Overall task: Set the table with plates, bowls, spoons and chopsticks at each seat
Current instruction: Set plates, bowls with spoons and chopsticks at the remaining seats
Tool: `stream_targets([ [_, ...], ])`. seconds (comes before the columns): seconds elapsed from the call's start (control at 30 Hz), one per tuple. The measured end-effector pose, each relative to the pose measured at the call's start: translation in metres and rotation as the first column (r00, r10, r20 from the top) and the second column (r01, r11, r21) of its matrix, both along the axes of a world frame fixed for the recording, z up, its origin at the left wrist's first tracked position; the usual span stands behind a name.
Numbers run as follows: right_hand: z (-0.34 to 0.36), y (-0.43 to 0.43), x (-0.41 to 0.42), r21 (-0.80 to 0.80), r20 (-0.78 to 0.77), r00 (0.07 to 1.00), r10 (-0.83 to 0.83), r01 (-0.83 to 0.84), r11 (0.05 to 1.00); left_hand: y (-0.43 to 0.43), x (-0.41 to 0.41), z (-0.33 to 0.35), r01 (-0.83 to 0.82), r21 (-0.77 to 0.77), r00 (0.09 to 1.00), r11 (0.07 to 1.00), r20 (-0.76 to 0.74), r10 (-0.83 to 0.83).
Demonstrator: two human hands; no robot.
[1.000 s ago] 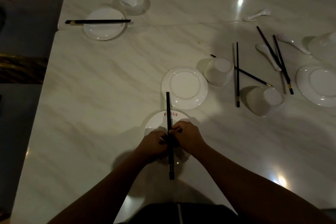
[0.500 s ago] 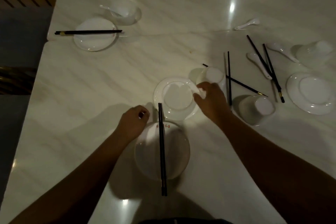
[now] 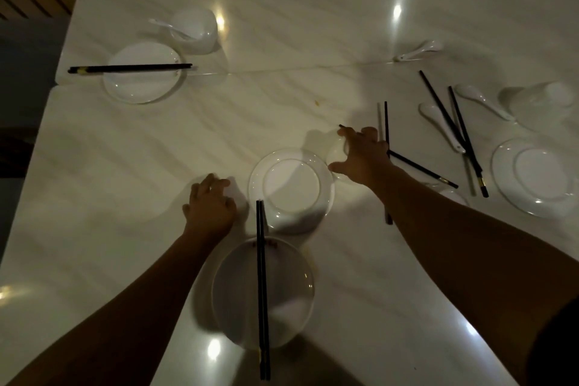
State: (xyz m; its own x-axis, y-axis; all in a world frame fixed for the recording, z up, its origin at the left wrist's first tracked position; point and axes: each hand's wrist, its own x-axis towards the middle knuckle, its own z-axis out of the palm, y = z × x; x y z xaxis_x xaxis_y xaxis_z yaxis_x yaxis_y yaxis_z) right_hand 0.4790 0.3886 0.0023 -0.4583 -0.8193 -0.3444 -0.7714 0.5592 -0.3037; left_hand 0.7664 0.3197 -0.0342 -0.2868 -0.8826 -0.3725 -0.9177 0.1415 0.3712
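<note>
1. Bowl: small, white, glossy, round, so no long axis to line up. It sits on the table at 1 o'clock from the near plate, just beside the 2 o'clock rim of the second plate.
2. Right hand lies directly over the bowl, fingers arched round its far side and thumb at its near side. It reads as a hold on the bowl. The palm hides most of it, so I cannot tell which way up it stands.
3. Left hand rests on the table at 9 o'clock of the second plate, fingers loosely curled and holding nothing. It is well apart from the bowl, so the right hand is the nearer.
4. Chopsticks: a black pair laid across the near plate, long axis 12 to 6.
5. Judgement: this seat lacks a bowl and spoon. The bowl's likely path is toward 7 o'clock, and it must pass over or round the second plate.
6. Loose spoons lie at 3 o'clock from the right hand.
</note>
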Motion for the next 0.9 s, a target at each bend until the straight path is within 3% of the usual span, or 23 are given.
stream_targets([
  [0.2,0.01,0.004,-0.004,-0.122,0.12,0.988,-0.098,0.113,0.986,0.002,0.004,-0.006,0.016,0.016,1.0,1.0,0.021,-0.017],
  [0.3,0.029,0.008,-0.001,-0.257,0.181,0.976,-0.123,0.167,0.952,0.001,0.002,0.0,-0.059,0.017,0.994,0.998,-0.095,0.06],
  [0.37,0.045,0.01,0.004,-0.323,0.402,0.897,-0.185,0.327,0.888,0.0,0.0,0.008,-0.114,0.015,0.971,0.993,-0.208,0.114],
  [0.4,0.054,0.012,0.011,-0.289,0.606,0.767,-0.211,0.459,0.84,0.0,-0.001,0.014,-0.134,0.018,0.953,0.991,-0.272,0.134],
  [0.47,0.067,0.016,0.028,-0.079,0.917,0.35,-0.192,0.631,0.772,0.001,-0.004,0.03,-0.194,0.136,0.844,0.971,-0.482,0.236],
  [0.53,0.069,0.018,0.046,0.135,0.988,-0.019,-0.156,0.608,0.782,0.005,-0.011,0.057,-0.183,0.373,0.647,0.91,-0.651,0.397],
  [0.6,0.066,0.017,0.07,0.268,0.959,-0.214,-0.184,0.495,0.827,0.007,-0.012,0.08,-0.132,0.444,0.572,0.886,-0.696,0.434],
  [0.77,0.053,0.003,0.139,0.421,0.885,-0.31,-0.347,0.217,0.881,-0.001,0.014,0.109,-0.079,0.432,0.608,0.899,-0.693,0.387],
  [0.9,0.043,-0.011,0.179,0.461,0.882,-0.204,-0.426,0.174,0.87,-0.009,0.053,0.102,-0.112,0.188,0.8,0.976,-0.566,0.2],
])
